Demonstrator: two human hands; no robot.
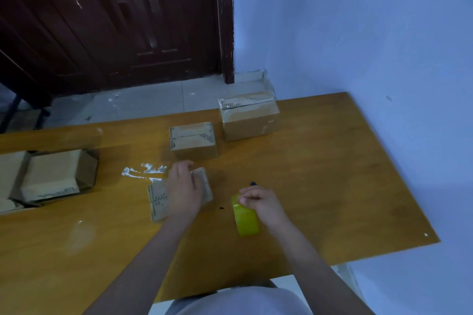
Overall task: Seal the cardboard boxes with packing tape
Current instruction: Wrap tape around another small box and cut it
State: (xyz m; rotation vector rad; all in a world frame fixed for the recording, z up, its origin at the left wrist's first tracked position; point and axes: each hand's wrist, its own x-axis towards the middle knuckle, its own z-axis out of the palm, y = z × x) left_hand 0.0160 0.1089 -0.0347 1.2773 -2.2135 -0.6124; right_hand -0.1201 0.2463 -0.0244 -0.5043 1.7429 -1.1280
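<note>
At the wooden table, I see the left hand lying across the top of a small cardboard box, fingers curled over its far edge and gripping it; the box sits near the middle of the table, printed markings showing on either side of the hand. Just right of that box, the right hand holds a yellow-green roll of packing tape upright on the tabletop, fingertips pinched at the top of the roll. The two hands are apart, each on its own item. A dark blue object, too small to identify, lies just beyond the right hand. Beyond the held box stands a second small box with glossy tape over its top, and farther back and to the right of that a larger taped box near the table's far edge. A crumpled strip of clear tape glints on the wood just left of the held box. Well to the left, open boxes with their flaps spread lie at the frame's edge.
</note>
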